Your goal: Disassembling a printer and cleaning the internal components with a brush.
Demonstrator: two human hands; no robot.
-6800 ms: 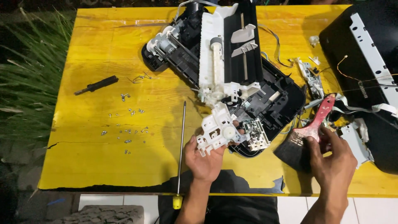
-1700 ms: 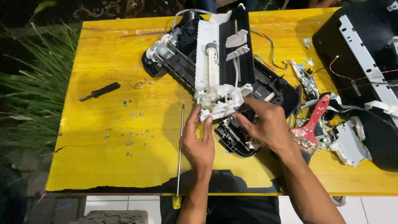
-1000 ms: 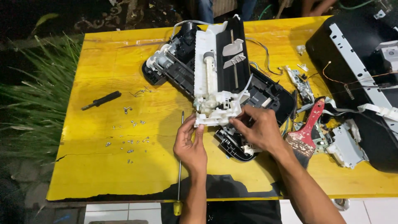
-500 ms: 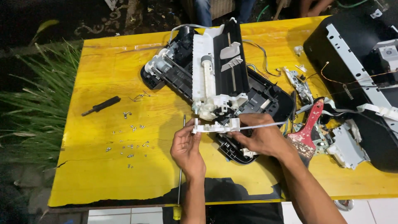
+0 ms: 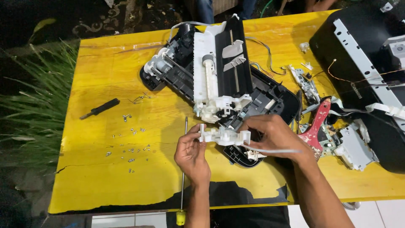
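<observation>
A small white plastic part (image 5: 223, 136) sits at centre frame, pinched at its ends by the left hand (image 5: 192, 154) and the right hand (image 5: 276, 136), both closed on it. Just above lies the opened printer body (image 5: 219, 80); what is beneath the right hand is hidden. A long screwdriver (image 5: 184, 169) runs toward the lower edge of the yellow table (image 5: 105, 177), its tip half behind the left hand. Loose screws (image 5: 130, 145) are too small to tell apart.

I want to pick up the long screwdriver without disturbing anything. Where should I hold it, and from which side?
Grip the yellow handle of the long screwdriver, coming from the near table edge. The handle overhangs the yellow table, so fingers can close around it. The thin shaft lies flat beside the left hand, which makes it harder to pinch.
</observation>
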